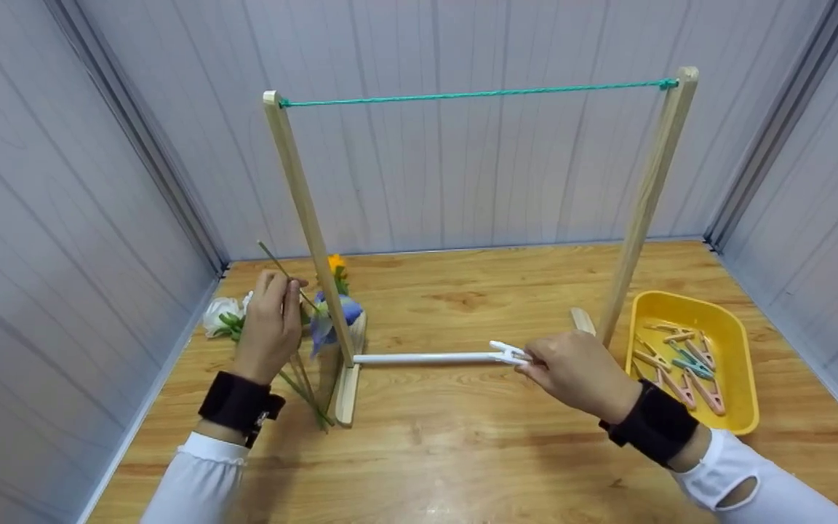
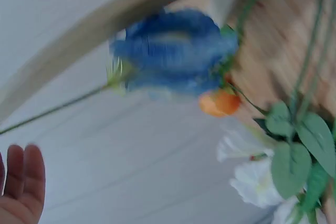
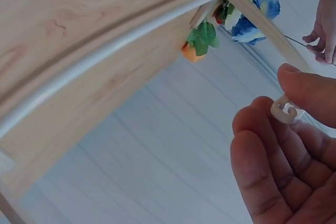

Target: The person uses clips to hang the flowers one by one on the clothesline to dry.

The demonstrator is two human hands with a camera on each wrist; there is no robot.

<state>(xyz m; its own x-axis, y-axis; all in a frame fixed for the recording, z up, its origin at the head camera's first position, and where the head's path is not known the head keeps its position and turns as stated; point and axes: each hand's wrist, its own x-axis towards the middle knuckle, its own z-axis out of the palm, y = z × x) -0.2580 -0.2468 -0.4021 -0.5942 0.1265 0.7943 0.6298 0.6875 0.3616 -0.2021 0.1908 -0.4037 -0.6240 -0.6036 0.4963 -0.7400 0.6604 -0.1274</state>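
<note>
My left hand (image 1: 268,324) pinches the thin green stem of a blue flower (image 2: 173,51) beside the left post (image 1: 306,211) of a wooden stand. The bloom hangs down, partly hidden behind that post in the head view. In my right hand (image 1: 579,371), thumb and fingers grip a white clothespin (image 1: 508,353) by its handle end, jaws pointing left. It overlaps the white crossbar (image 1: 426,359) in the head view. A green string (image 1: 477,94) runs between the tops of the two posts, with nothing hanging from it.
At the right, a yellow tray (image 1: 750,378) holds several coloured clothespins (image 1: 706,393). White flowers (image 1: 222,316) lie left of my left hand, and an orange flower (image 1: 337,263) is behind the left post. The right post (image 1: 648,204) rises beside the tray. Panel walls enclose the table.
</note>
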